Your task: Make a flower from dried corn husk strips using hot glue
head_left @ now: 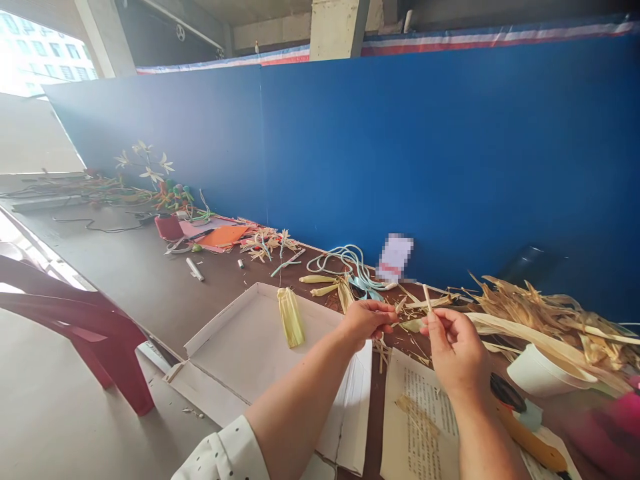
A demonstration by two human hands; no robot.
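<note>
Over the table, my left hand (369,320) is closed in a pinch on a small pale piece of corn husk (401,305). Just to its right, my right hand (457,340) grips a thin pale stick (427,296) between thumb and fingers, its upper end pointing up. A small gap separates the two hands. Below and left lies an opened white cardboard box (235,347), with a flat yellow-green husk (290,319) on it. Rolled husks (323,285) and light-blue cord (350,260) lie behind my left hand.
Dry husks (540,307) heap at the right, beside a white cup (547,370). A printed sheet (417,407) lies below my hands. Orange paper (226,236) and husk flowers (273,243) sit farther left. A blue panel (425,153) backs the table; a red chair (100,333) stands left.
</note>
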